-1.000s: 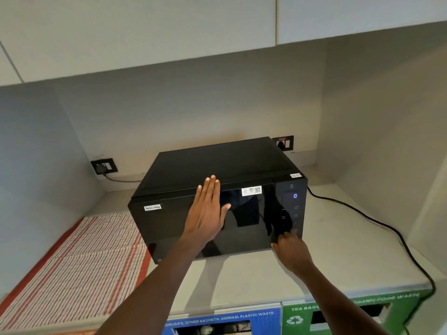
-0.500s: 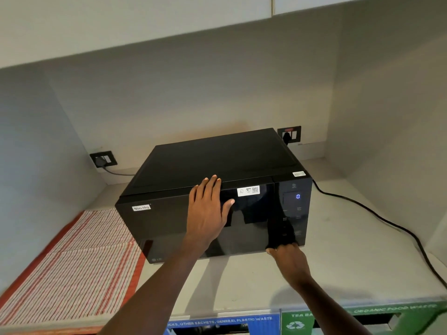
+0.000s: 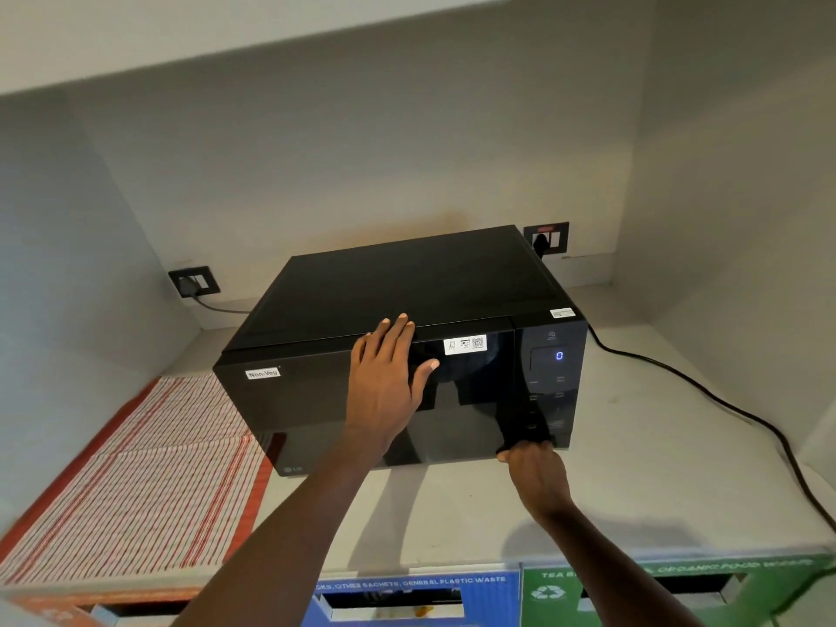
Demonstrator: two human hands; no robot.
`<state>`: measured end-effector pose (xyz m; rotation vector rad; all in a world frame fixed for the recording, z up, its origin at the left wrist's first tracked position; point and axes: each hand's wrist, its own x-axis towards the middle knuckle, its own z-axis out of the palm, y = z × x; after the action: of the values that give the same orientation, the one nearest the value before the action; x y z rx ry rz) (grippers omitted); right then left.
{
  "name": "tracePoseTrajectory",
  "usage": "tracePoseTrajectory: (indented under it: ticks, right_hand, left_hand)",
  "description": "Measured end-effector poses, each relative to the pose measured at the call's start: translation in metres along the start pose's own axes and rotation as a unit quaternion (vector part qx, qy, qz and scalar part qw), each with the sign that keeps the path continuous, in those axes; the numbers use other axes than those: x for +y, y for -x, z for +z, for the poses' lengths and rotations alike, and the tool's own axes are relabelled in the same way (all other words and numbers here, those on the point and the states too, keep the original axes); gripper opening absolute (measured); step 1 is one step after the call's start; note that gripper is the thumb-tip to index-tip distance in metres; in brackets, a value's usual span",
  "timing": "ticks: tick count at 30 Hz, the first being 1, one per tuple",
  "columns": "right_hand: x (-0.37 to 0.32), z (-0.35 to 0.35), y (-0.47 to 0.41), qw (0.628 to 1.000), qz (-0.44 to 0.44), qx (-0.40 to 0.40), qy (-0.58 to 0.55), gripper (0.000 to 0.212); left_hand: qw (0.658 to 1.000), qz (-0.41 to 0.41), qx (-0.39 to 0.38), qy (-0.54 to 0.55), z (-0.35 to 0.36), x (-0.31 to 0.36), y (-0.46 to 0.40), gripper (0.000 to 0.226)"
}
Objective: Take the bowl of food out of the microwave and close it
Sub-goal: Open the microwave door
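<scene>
The microwave (image 3: 398,355) sits on the counter (image 3: 633,468), door shut; its long axis runs left to right, its door toward the person. The bowl is not visible — presumably inside. The left hand (image 3: 384,391) lies flat on the door, fingers spread wide, holding nothing, probably to brace the unit against sliding. The right hand (image 3: 534,468) reaches the lower edge of the control panel (image 3: 549,382) — likely for a door release; its fingertips are hidden, so its grip cannot be told.
</scene>
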<state>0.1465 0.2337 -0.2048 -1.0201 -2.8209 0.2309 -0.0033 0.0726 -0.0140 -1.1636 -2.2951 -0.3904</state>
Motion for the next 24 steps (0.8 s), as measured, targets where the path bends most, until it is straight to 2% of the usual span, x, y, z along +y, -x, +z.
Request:
tracePoseTrajectory:
  ticks: [2, 5, 10, 13, 17, 20, 24]
  right_hand:
    - [-0.002, -0.003, 0.002, 1.0, 0.008, -0.001, 0.007, 0.012]
    - [-0.006, -0.008, 0.005, 0.999, 0.014, -0.021, 0.045, 0.021]
    - [-0.011, -0.014, 0.011, 0.998, 0.023, -0.005, 0.06, 0.035]
    - [-0.011, -0.015, 0.014, 0.999, 0.028, 0.013, 0.036, 0.036]
    - [-0.006, -0.013, 0.021, 0.999, -0.008, 0.01, 0.038, 0.033]
    - [-0.001, -0.021, 0.024, 0.999, -0.027, 0.003, -0.03, 0.029]
    - [0.001, -0.044, 0.032, 0.988, -0.031, -0.04, -0.147, 0.034]
  left_hand:
    - [1.0, -0.002, -0.011, -0.003, -0.002, 0.0, 0.0, 0.063]
    - [1.0, -0.003, -0.018, -0.006, -0.005, 0.001, 0.002, 0.063]
    - [0.999, 0.008, -0.036, -0.007, -0.015, 0.001, 0.005, 0.064]
    - [0.999, 0.01, -0.044, -0.002, -0.021, 0.003, 0.009, 0.064]
    - [0.998, 0.011, -0.063, 0.006, -0.026, 0.004, 0.013, 0.065]
    - [0.998, 0.021, -0.061, 0.019, -0.03, 0.002, 0.017, 0.064]
    - [0.998, 0.039, -0.05, 0.027, -0.035, -0.001, 0.023, 0.061]
